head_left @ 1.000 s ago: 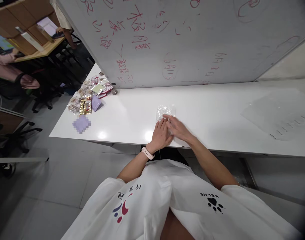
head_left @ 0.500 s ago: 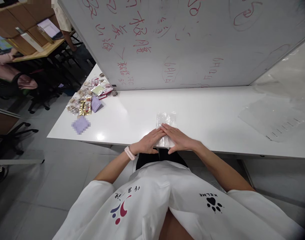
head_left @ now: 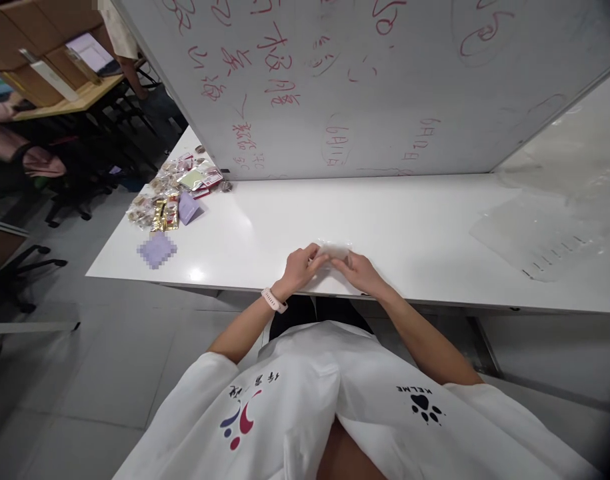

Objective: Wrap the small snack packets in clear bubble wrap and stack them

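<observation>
A small clear plastic bag (head_left: 335, 249) is gathered between both hands, just above the white table (head_left: 409, 227) near its front edge. My left hand (head_left: 301, 268), below a pale pink wristband (head_left: 275, 301), pinches the bag's left side with thumb and fingers. My right hand (head_left: 361, 272) grips its right side, fingers curled behind the plastic. The two thumbs come close together at the near side. Much of the bag is hidden by the fingers, and I cannot make out anything inside it.
Snack packets (head_left: 165, 212), a purple packet (head_left: 189, 208) and a blurred purple item (head_left: 157, 250) lie at the table's left end. Large clear plastic bags (head_left: 539, 233) lie on the right. A whiteboard (head_left: 305, 133) stands along the back. People sit and stand at far left.
Both hands were lying flat over the spread bag. Now their fingers have curled round its sides, and the bag is bunched up and shorter, slightly farther from the table edge.
</observation>
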A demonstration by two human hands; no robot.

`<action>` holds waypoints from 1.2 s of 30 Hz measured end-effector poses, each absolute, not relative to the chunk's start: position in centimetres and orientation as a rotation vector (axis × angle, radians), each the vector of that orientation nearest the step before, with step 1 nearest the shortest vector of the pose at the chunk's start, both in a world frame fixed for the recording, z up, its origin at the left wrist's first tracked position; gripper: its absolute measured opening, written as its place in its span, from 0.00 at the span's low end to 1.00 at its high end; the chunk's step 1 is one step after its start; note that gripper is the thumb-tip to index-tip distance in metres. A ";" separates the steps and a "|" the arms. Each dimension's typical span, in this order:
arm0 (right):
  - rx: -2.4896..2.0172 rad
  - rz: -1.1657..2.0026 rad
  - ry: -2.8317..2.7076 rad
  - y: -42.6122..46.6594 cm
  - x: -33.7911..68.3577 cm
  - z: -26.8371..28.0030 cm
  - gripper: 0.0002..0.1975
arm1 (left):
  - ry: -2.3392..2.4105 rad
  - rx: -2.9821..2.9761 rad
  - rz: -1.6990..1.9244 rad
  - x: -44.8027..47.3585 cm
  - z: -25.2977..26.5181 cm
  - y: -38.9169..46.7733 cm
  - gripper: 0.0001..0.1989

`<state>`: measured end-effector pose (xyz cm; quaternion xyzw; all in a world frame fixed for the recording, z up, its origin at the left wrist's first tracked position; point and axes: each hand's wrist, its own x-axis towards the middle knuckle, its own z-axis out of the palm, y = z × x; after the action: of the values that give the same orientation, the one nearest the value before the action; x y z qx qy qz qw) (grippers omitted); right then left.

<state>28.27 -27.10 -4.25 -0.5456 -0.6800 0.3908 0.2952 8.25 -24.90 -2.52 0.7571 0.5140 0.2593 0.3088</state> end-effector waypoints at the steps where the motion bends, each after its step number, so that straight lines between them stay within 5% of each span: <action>1: -1.486 1.029 -1.722 -26.3 28.0 -4.4 0.21 | 1.416 1.928 0.692 8.9 -2.3 -24.2 0.18; 7: -1.755 0.843 -1.619 -23.8 26.7 -4.7 0.20 | 1.606 1.856 0.638 11.0 -3.3 -21.8 0.22; 12: -1.593 0.392 -1.842 -25.2 25.7 -4.9 0.26 | 1.706 2.055 0.623 11.2 -4.4 -21.2 0.13; 15: -1.385 0.482 -2.022 -26.0 25.1 -6.0 0.24 | 1.693 2.041 0.719 10.9 -4.6 -21.1 0.07; 29: -1.209 0.679 -1.941 -26.3 26.2 -6.7 0.22 | 1.504 1.216 0.815 8.3 -2.4 -24.3 0.36; 36: -1.144 0.752 -1.886 -26.2 27.1 -6.4 0.22 | 1.230 1.044 0.887 10.5 -2.5 -23.4 0.32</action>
<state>27.13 -26.22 -6.40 -0.4510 -0.7437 0.2966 0.3944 10.50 -23.41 -2.50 0.4512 0.5317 0.3834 0.6056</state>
